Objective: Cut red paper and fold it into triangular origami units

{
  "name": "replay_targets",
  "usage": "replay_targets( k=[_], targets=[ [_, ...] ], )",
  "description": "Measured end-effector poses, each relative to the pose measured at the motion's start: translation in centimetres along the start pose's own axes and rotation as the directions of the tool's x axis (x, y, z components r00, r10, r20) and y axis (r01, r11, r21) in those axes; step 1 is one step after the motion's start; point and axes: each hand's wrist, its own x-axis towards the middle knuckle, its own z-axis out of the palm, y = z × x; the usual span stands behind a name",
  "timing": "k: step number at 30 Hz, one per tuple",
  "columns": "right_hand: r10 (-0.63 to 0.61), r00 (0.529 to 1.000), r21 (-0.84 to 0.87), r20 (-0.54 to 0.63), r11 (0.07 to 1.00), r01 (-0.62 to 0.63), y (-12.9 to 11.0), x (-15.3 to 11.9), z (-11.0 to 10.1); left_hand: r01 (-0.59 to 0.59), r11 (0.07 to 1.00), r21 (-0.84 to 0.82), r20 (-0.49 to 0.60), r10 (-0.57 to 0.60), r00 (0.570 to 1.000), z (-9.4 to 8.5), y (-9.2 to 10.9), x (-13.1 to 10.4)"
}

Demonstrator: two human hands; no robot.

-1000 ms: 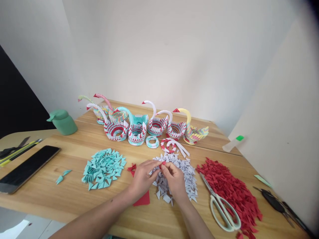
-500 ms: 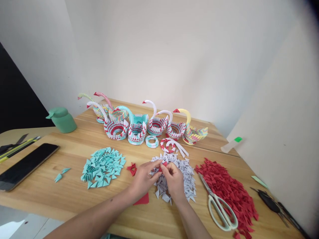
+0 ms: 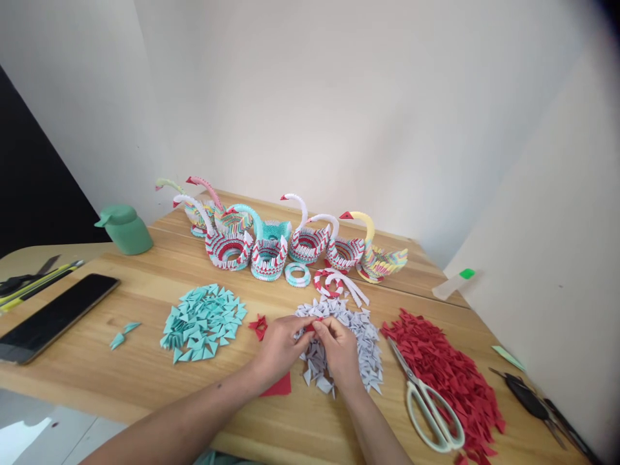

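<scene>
My left hand and my right hand meet over the pile of pale lilac folded paper triangles. Between their fingertips both pinch a small red piece of paper, mostly covered by the fingers. Just left of my left hand lies a small cluster of folded red pieces. A flat red paper sheet rests partly under my left wrist. Turquoise folded triangles form a heap further left, and red folded triangles are heaped on the right.
White-handled scissors lie beside the red heap. Several folded-paper swans stand at the back, with paper rings before them. A phone and a green lidded container are on the left; dark tools lie far right.
My fingers have shifted slightly on the red paper, and less of it shows above them. The whole view has moved a little; the piles lie as before.
</scene>
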Motion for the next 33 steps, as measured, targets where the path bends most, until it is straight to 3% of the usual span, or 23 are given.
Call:
replay_targets(
  k=[10, 33],
  targets=[
    [-0.044, 0.988, -0.028, 0.146, 0.998, 0.049, -0.22, 0.17, -0.4, 0.137, 0.974, -0.182, -0.02, -0.143, 0.989, -0.14, -0.93, 0.44],
    [-0.06, 0.984, -0.071, 0.165, 0.995, 0.072, 0.14, 0.25, -0.67, 0.124, 0.973, -0.197, -0.015, -0.129, 0.992, 0.01, -1.01, 0.38]
  ],
)
